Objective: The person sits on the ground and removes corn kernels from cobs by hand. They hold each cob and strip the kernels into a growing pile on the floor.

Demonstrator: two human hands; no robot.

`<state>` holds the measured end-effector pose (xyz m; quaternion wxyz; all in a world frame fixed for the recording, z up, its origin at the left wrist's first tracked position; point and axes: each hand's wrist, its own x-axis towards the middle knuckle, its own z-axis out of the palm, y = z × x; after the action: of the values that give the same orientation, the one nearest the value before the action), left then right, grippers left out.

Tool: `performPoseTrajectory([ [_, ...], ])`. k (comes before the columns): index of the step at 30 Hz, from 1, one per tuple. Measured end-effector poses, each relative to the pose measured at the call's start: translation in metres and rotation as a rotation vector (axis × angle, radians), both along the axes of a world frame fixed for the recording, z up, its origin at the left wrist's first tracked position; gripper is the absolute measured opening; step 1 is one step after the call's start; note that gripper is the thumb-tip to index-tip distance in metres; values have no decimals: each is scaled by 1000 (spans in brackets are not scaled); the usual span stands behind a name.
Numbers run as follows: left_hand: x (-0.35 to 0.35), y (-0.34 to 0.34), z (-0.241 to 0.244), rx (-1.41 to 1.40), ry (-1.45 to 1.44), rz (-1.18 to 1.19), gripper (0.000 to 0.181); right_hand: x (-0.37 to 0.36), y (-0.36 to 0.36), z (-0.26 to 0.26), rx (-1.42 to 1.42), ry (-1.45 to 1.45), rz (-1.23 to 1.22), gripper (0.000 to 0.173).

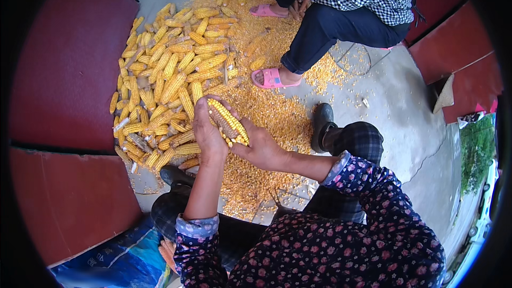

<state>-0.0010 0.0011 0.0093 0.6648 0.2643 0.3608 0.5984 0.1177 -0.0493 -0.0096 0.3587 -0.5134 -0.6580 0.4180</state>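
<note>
A partly shelled corn cob (228,121) is held between my two hands, above the heap on the floor. My left hand (210,132) wraps its left side, with fingers behind the upper end. At the lower right end, my right hand (260,144) grips the cob with thumb and fingers. Yellow kernels still line the right side, while a bare brownish strip runs down its middle. Some loose kernels sit at the lower end near my right thumb. Below and left of my hands lies a pile of dried corn ears (168,72).
Loose kernels (272,124) cover the concrete floor (392,108) beside the ears. Opposite, a seated person in pink slippers (272,79) has their legs near the kernels. Red panels (68,64) bound the left. A blue plastic sack (120,260) lies at lower left.
</note>
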Motion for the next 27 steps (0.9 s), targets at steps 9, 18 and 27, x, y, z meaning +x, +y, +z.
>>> performPoseTrajectory([
  [9, 8, -7, 4, 69, 212, 33, 41, 17, 23, 20, -487, 377, 207, 45],
  [18, -28, -5, 25, 146, -383, -344, 31, 38, 27, 35, -926, 762, 598, 34],
  [27, -31, -11, 13, 92, -344, -220, 18, 32, 22, 37, -869, 478, 616, 37],
])
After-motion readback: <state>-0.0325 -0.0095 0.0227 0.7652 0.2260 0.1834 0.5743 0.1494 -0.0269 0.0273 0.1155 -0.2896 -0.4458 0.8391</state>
